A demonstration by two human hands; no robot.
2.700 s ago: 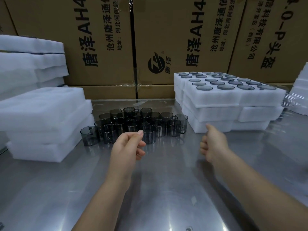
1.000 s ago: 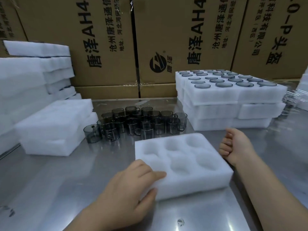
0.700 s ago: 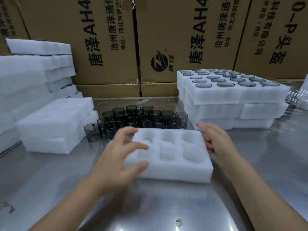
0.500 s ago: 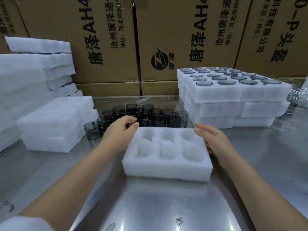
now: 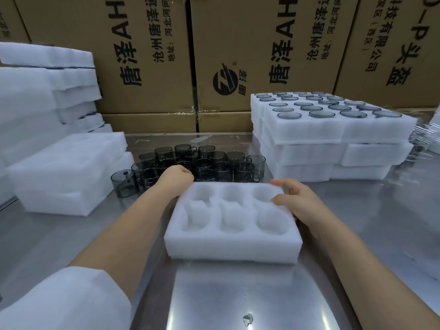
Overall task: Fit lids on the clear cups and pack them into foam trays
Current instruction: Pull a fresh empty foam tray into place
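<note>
- The left hand (image 5: 176,179), at centre frame, is curling its fingers into a loose fist, knuckles up; anything inside it is hidden.
- The right hand (image 5: 300,203), right of centre, is gripping the far right corner of the foam tray (image 5: 233,248), thumb lying on top.
- Both bare forearms are reaching in from the lower corners, a white sleeve (image 5: 59,303) covering the left upper arm.

The foam tray (image 5: 233,248) in front is plain white. The cups (image 5: 245,169) behind it are smoky grey and see-through. The tabletop (image 5: 238,294) is shiny silver-grey. The big boxes (image 5: 142,32) are brown with black writing. The stacked trays (image 5: 304,151) are white, and their round lids (image 5: 319,113) look bluish grey, I think. The sleeve (image 5: 66,298) is white.
</note>
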